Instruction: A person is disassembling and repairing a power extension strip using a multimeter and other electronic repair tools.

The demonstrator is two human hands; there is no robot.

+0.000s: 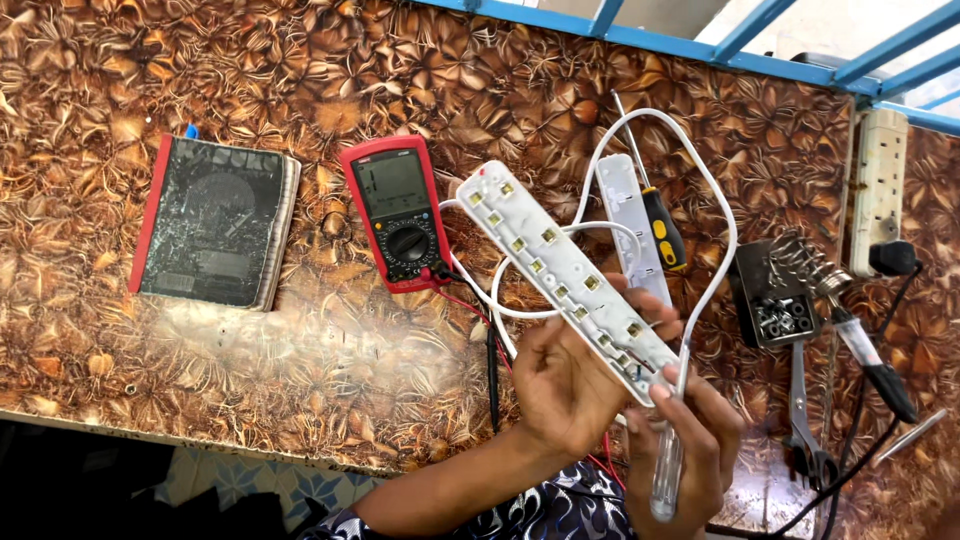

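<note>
Gripping open power strip (565, 272) (long axis upper-left to lower-right): left hand (570, 385); right hand (690, 440) clasps screwdriver (668, 470).

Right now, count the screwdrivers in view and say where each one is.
2. A clear-handled screwdriver is in the right hand, against the opened power strip. A yellow-and-black screwdriver lies on the table beside the strip's cover. Others may be hidden.

Tabletop (300, 80): brown-gold leaf pattern. Power strip (565, 275): white with brass contacts. Multimeter (398, 212): red casing, dark face. Notebook (213, 222), far left: dark cover, red spine. Screwdriver (662, 230): yellow-black handle. Cable (715, 280): white.
</note>
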